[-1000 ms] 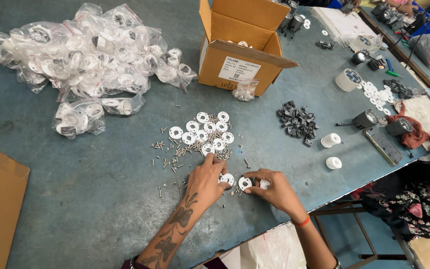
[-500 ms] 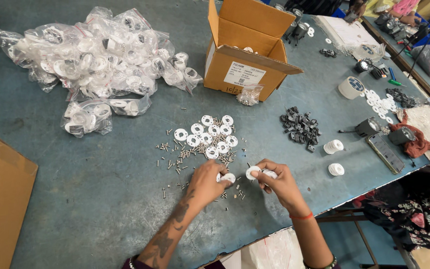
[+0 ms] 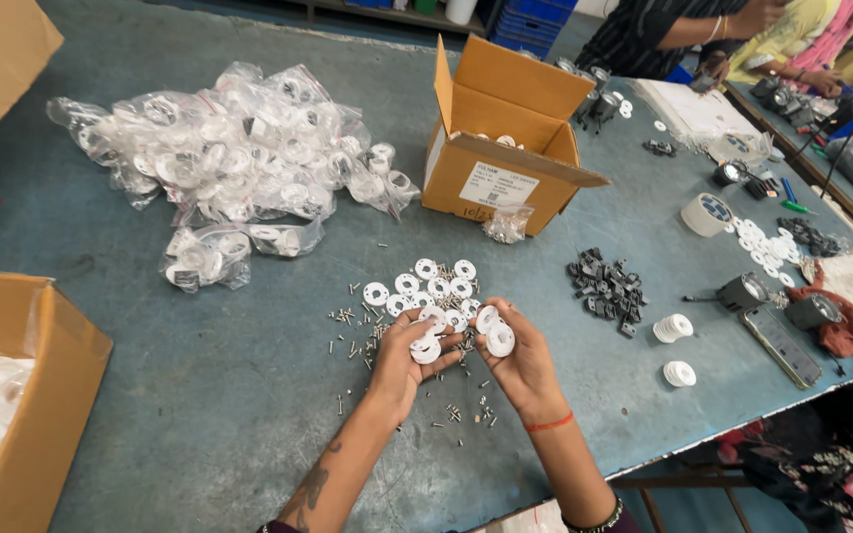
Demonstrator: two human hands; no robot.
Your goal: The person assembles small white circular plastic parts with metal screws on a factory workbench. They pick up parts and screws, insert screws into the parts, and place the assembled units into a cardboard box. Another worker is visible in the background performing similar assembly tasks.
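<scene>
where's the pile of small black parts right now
In the head view, the pile of small black parts lies on the blue table, right of the loose white discs and in front of the open cardboard box.

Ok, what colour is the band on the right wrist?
Orange-red: a thin band around the wrist, just below the right hand. It shows best in the head view.

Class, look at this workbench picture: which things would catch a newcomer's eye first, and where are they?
Near the front edge, the left hand and right hand each hold white discs above scattered small screws. Behind them an open cardboard box stands mid-table, with a heap of clear plastic bags to its left.
</scene>
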